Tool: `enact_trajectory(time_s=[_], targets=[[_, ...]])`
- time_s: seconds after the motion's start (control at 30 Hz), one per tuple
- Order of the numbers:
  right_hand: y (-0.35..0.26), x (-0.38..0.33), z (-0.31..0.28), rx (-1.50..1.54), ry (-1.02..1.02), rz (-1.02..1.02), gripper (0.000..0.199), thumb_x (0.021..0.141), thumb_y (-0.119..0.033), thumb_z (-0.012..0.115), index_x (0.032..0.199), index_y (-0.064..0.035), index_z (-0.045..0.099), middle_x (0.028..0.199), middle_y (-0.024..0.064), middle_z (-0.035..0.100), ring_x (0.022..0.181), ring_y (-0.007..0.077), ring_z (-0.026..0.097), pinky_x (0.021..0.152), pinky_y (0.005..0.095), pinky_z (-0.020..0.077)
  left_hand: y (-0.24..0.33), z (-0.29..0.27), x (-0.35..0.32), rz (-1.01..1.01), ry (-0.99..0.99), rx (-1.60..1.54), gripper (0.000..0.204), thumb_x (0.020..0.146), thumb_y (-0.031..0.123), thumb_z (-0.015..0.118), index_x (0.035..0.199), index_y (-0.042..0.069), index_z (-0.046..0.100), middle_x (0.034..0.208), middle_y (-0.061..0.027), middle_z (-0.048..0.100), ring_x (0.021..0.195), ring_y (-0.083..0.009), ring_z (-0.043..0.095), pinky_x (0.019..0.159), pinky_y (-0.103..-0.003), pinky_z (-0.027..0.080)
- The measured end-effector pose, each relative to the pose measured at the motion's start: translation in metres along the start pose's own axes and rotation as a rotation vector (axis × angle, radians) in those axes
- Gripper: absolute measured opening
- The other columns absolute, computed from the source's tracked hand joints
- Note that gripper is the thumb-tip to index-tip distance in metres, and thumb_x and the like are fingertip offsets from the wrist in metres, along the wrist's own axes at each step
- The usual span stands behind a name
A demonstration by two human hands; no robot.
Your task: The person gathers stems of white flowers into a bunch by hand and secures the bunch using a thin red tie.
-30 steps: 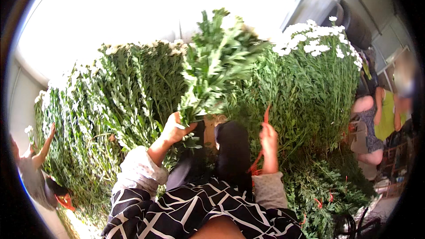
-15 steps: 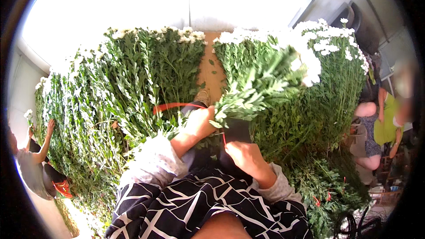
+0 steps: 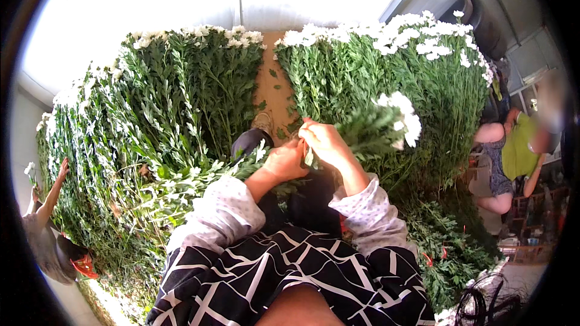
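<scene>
A bunch of white chrysanthemums [image 3: 365, 133] lies across in front of me, its white heads pointing right and blurred by motion. My left hand [image 3: 286, 162] is closed around the stem part of the bunch. Beside it, my right hand [image 3: 329, 145] is closed, its fingers pinching a thin red tie [image 3: 303, 144] where the stems pass between both hands. The fingers hide most of the tie and how far it goes round. Leafy stems [image 3: 208, 171] lie by my left wrist.
Tall stacks of white chrysanthemums stand at left [image 3: 181, 84] and right [image 3: 350, 78], with a brown floor strip [image 3: 273, 90] between them. Tied leafy bunches [image 3: 450, 253] lie at lower right. One person [image 3: 48, 229] handles stems at far left; another in a green top [image 3: 516, 154] is at right.
My right hand has risen from below up beside my left hand, bringing the red tie to the stems. The bunch's flower heads have swung lower. The long red strip left of my hand no longer shows.
</scene>
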State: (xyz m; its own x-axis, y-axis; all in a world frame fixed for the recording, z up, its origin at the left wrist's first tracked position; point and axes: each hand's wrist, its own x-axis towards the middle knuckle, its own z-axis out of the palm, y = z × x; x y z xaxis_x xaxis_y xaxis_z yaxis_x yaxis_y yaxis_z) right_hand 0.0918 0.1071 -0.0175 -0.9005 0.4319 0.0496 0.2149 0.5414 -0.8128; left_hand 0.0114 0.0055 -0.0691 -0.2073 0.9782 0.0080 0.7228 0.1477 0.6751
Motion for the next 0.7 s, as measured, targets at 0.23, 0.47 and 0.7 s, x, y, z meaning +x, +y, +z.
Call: enact_trajectory(time_s=[0.23,0.47,0.7], targets=[[0.019,-0.014,0.000,0.291,0.066,-0.005,0.014,0.081,-0.011,0.042,0.076,-0.0001,0.049,0.057,0.0025,0.047,0.048,0.0082,0.044,0.046,0.0214,0.0366,-0.013,0.000,0.003,0.053,0.092,-0.844,0.025,0.077,0.018,0.052,0.094,0.000,0.050,0.074,-0.0044,0.050,0.068,-0.0122,0.047,0.064,-0.024,0.039],[-0.021,-0.054,-0.013,-0.129,0.234,-0.091,0.009,0.075,-0.008,0.050,0.083,-0.0050,0.047,0.059,0.0072,0.053,0.054,0.0174,0.055,0.044,0.0265,0.0414,-0.030,0.004,0.005,-0.150,0.005,-1.138,0.018,0.081,0.019,0.046,0.080,0.003,0.054,0.061,0.0057,0.045,0.059,-0.0047,0.040,0.056,-0.019,0.034],[-0.016,0.006,-0.006,-0.427,0.209,-0.405,0.006,0.070,-0.006,0.051,0.076,-0.0055,0.048,0.056,0.0083,0.050,0.051,0.0242,0.049,0.048,0.0346,0.0378,-0.027,0.009,0.008,0.225,-0.165,-0.794,0.025,0.078,0.020,0.044,0.092,0.001,0.051,0.078,-0.0092,0.056,0.075,-0.0164,0.052,0.070,-0.028,0.040]])
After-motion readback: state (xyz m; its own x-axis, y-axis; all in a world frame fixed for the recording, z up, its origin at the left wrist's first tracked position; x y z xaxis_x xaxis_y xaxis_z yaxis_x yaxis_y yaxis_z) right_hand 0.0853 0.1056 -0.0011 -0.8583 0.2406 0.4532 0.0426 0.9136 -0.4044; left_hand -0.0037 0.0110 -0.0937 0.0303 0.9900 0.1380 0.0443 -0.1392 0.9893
